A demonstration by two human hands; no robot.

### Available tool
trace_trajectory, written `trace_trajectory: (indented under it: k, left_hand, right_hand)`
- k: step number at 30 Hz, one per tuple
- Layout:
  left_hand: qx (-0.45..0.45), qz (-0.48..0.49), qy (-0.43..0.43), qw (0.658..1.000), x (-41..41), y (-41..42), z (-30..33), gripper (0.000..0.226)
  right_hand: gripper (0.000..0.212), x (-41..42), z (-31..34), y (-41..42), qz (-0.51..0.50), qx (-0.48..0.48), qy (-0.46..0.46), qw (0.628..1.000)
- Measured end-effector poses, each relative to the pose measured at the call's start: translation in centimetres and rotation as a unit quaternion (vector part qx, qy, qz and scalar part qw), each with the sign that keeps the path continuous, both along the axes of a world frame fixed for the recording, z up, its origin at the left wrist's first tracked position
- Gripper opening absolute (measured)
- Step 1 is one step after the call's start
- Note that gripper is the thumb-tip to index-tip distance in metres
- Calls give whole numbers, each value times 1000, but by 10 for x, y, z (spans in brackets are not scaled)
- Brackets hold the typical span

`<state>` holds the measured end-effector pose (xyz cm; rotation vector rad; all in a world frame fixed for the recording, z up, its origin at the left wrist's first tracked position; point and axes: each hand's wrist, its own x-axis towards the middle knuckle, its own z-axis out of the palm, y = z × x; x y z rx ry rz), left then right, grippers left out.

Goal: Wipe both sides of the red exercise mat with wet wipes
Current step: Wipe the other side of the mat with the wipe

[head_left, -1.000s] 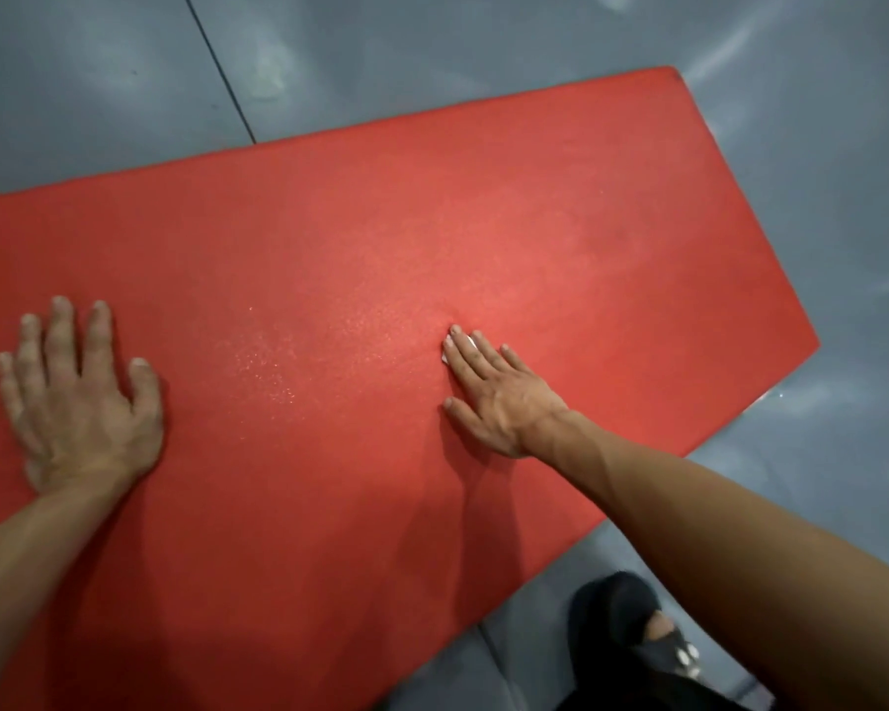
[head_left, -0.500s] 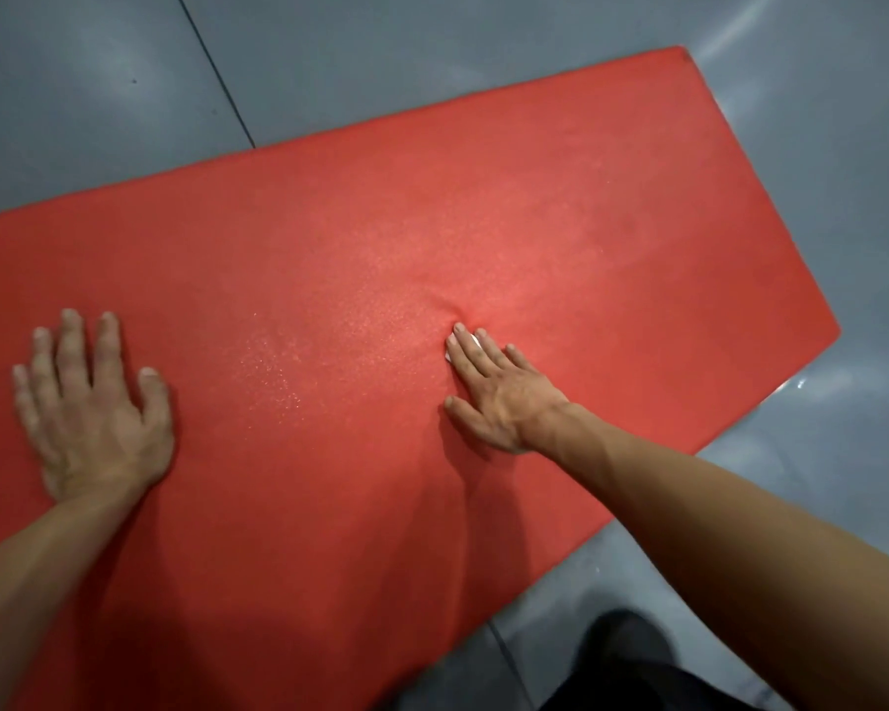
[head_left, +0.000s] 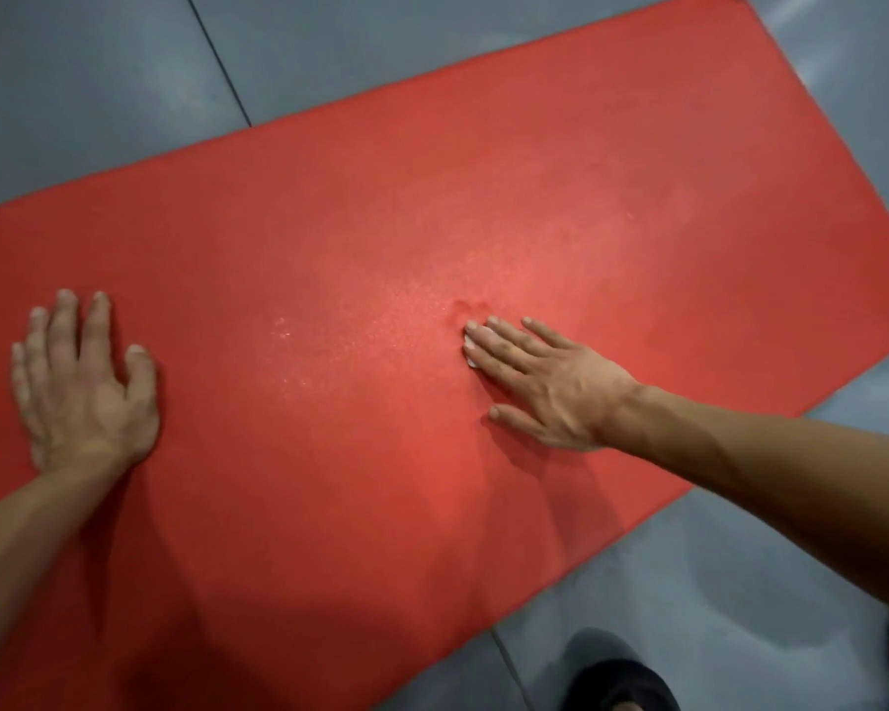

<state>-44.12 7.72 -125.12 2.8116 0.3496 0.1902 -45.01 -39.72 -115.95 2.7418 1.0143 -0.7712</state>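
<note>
The red exercise mat point(head_left: 381, 207) lies flat on the grey floor and fills most of the view. My left hand point(head_left: 80, 387) rests palm down on its left part, fingers spread and straight. My right hand point(head_left: 540, 382) presses flat on the mat's middle, straight fingers on a white wet wipe point(head_left: 469, 351); only a sliver of the wipe shows by the fingertips. The mat puckers slightly just ahead of those fingertips. A patch of wet sheen lies between the two hands.
Grey floor tiles point(head_left: 98, 94) with a dark seam surround the mat. The mat's right edge runs diagonally at the right. A dark shoe point(head_left: 617, 679) shows at the bottom edge, right of centre.
My right hand with the wipe has slid a little to the right on the mat. The view has shifted, so the mat's far corner now lies at the top edge. The left hand stays planted.
</note>
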Motion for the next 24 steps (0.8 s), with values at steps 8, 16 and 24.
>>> trace_trajectory:
  k: [8, 16, 24]
  left_hand:
    - [69, -21, 39, 997, -1, -9, 10, 69]
    - [27, -50, 43, 997, -57, -66, 15, 65]
    - [24, -37, 40, 998, -57, -68, 17, 64]
  right_hand:
    - [75, 10, -25, -12, -419, 33, -60, 906]
    - [68, -40, -33, 73, -64, 150, -19, 986]
    - [73, -40, -35, -8, -365, 79, -96, 923]
